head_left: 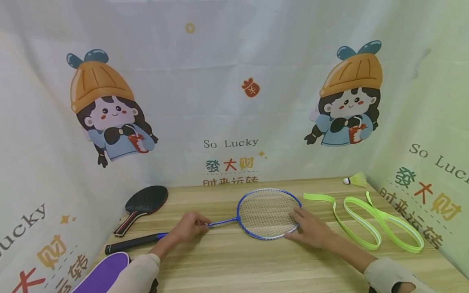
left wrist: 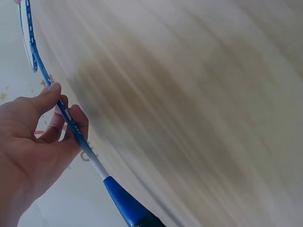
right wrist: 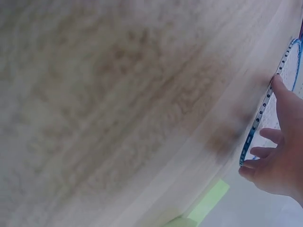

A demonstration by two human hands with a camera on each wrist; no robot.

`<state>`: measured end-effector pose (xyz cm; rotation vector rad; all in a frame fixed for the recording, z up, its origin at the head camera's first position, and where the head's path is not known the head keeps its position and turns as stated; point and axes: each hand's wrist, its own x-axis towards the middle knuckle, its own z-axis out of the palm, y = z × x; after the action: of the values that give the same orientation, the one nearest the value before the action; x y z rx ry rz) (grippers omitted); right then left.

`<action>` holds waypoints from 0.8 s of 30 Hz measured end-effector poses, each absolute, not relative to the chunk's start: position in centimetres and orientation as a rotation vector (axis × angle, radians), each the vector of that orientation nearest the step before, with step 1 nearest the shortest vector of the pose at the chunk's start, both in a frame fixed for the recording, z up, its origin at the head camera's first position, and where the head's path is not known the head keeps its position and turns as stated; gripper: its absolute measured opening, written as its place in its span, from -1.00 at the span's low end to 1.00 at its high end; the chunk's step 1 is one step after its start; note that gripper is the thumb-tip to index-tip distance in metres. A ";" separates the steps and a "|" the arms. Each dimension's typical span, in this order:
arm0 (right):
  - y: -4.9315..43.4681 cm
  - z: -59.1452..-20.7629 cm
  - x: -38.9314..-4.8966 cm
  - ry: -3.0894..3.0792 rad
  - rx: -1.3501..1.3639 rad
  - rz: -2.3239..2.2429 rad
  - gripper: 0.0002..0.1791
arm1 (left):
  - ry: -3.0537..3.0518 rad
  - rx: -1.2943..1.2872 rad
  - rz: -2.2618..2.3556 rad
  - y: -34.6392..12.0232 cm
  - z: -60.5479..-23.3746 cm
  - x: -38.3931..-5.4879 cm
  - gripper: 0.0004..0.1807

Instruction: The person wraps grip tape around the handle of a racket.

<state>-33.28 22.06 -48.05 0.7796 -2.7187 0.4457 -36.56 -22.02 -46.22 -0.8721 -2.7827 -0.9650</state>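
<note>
Racket: The racket [head_left: 269, 213] is spanning the middle of the table [head_left: 227, 268] between both hands, its head pointing right and its handle [head_left: 130, 244] left.
Left hand: The left hand [head_left: 189, 228] is pinching the shaft narrowly between thumb and fingertips.
Right hand: The right hand [head_left: 313, 230] is spreading its fingers wide and holding the head's end by the rim [right wrist: 257, 120].
Shaft: Being thin, it is probably calling for a light pinch, with both hands moving together so that nothing is twisting.
Strings: Pressing on them seems unwise; bearing on the rim is likely serving better.
Handle: It is lying near the black bat [head_left: 148, 199] and purple paddle [head_left: 104, 272], so any swing is probably needing care there.
Left wrist view: It is showing the shaft's white stretch and blue cone [left wrist: 125, 201], which the arm is covering from above.
Right wrist view: It is showing the rim's holes edge-on; a corner of green strap [right wrist: 208, 203] is appearing below.
Head view: Only this is showing the shuttlecock [head_left: 355, 179] and the strap's loops. Whether the head is touching the table, I cannot tell.
</note>
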 end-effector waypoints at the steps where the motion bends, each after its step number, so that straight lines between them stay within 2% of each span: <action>1: 22.1 -47.9 -33.3 -2.702 0.784 0.451 -0.13 | -2.790 -0.861 -0.984 -22.0 -46.1 -36.6 -0.82; 14: 22.5 -44.4 -35.0 -2.496 0.804 0.428 -0.24 | -2.748 -0.872 -1.047 -20.9 -42.4 -37.0 -0.80; 24: 21.3 -41.1 -35.5 -2.328 0.803 0.509 -0.30 | -2.741 -0.766 -1.183 -18.5 -40.1 -37.4 -0.74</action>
<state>-35.48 21.27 -41.11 0.8031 -2.3283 0.5090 -37.42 -18.53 -40.08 -0.7661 -2.7410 -1.1825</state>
